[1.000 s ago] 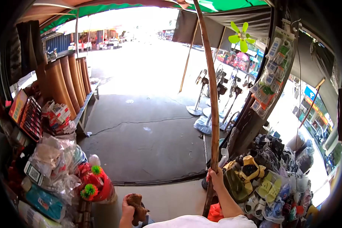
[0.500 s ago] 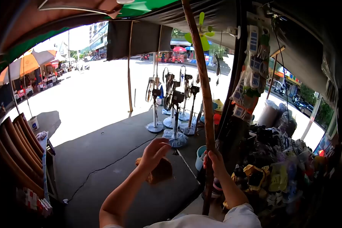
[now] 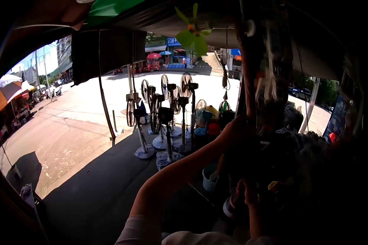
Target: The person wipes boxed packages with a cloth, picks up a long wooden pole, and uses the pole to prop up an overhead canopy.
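A rough wooden pole (image 3: 248,92) rises from the shadow to the canopy on my right. My left arm reaches across to it, and my left hand (image 3: 233,130) is against the pole at about chest height. Deep shadow hides its fingers. Lower down, my right hand (image 3: 248,194) is closed at the dark lower part of the pole, its fingers only partly visible. A light blue bucket (image 3: 209,179) stands on the ground left of my right hand.
Several pedestal fans (image 3: 165,118) stand ahead on the shaded ground, bases in plastic. A green-bladed fan (image 3: 194,34) hangs above. Bagged goods (image 3: 292,136) are piled at right in darkness. A thin post (image 3: 106,94) supports the canopy, and a sunlit street (image 3: 69,122) lies beyond.
My left hand has moved right and up to the pole. The view has turned, shifting the fans left, and the shade looks much darker. My right hand stays low by the pole.
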Available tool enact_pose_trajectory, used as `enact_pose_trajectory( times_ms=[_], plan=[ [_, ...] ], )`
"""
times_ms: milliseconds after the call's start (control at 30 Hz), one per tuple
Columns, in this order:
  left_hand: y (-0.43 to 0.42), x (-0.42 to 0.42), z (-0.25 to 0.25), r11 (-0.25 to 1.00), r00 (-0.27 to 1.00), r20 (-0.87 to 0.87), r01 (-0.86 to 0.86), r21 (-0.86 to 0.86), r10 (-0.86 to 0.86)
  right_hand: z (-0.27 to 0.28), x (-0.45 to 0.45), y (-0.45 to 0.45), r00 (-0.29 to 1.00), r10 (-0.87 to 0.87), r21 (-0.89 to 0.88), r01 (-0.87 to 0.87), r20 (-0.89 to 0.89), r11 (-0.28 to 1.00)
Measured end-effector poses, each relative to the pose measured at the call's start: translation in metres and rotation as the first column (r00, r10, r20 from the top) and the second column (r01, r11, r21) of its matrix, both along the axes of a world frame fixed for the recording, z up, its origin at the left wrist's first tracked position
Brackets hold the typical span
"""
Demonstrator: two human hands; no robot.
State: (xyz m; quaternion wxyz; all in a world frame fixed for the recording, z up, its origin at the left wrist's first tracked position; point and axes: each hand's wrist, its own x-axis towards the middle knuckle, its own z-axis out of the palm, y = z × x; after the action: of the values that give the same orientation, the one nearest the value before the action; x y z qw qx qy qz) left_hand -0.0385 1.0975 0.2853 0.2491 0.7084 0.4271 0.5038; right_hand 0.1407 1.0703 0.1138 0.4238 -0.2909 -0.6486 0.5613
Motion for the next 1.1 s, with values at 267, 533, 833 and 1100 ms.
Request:
enact_pose_trajectory(
  times_ms=[267, 533, 833, 1100],
  plan=[
    [0.015, 0.005, 0.026, 0.980, 0.985, -0.004, 0.173, 0.098, -0.174, 0.018, -0.011, -0.016, 0.966, -0.153, -0.082, 0.138, -0.209, 0.987],
    [0.047, 0.005, 0.030, 0.986, 0.993, -0.068, 0.109, 0.124, -0.102, 0.032, -0.005, -0.003, 0.955, -0.138, -0.191, 0.089, -0.263, 0.978],
    [0.054, 0.016, 0.048, 0.977, 0.993, 0.000, 0.114, 0.181, -0.116, 0.058, 0.009, 0.010, 0.956, -0.034, -0.185, -0.022, -0.292, 0.982],
    [0.067, 0.024, 0.070, 0.992, 0.999, 0.030, 0.008, 0.126, -0.012, 0.092, 0.016, 0.023, 0.981, 0.046, -0.122, -0.070, -0.189, 0.990]
  ],
)
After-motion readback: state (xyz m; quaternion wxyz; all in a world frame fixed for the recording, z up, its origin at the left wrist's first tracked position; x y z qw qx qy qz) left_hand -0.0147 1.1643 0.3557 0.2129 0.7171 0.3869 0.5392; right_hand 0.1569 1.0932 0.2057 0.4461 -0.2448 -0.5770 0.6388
